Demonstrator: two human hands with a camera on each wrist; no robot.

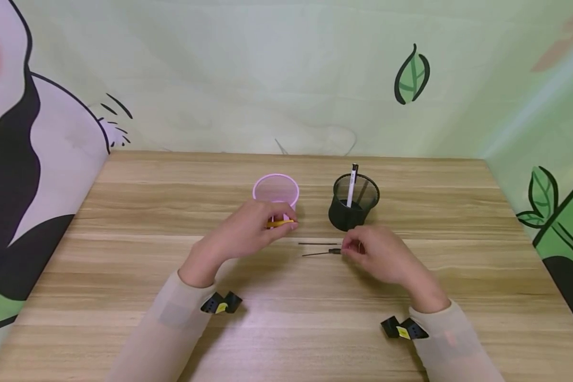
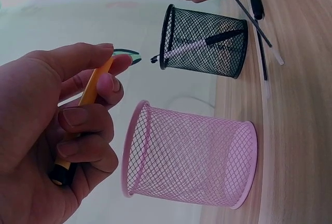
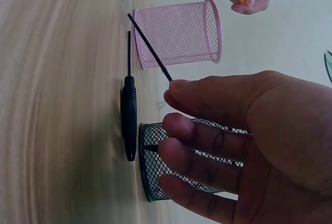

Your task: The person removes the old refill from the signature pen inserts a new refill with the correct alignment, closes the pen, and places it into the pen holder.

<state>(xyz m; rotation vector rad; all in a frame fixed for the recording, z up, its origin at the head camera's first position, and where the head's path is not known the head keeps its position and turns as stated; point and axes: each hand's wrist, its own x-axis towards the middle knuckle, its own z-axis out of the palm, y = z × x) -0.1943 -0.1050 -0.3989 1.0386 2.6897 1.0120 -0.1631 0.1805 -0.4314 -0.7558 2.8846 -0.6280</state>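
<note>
My left hand (image 1: 253, 228) grips a slim yellow stick with a black end (image 2: 89, 89), its fingers curled round it, in front of a pink mesh cup (image 2: 189, 156). The stick's exact kind is not clear. My right hand (image 1: 377, 254) pinches a thin dark rod (image 3: 150, 47) between thumb and fingertip, low over the table. Just below that rod lies a thin-shafted tool with a black handle (image 3: 129, 117), apparently a small screwdriver. Behind the right hand stands a black mesh cup (image 1: 346, 215), holding a white pen with a black end (image 1: 352, 185).
Both cups stand upright on a wood-grain table (image 1: 124, 212), the pink one to the left of the black. A pale printed backdrop (image 1: 219, 79) rises along the table's back edge. A small black device sits at each wrist.
</note>
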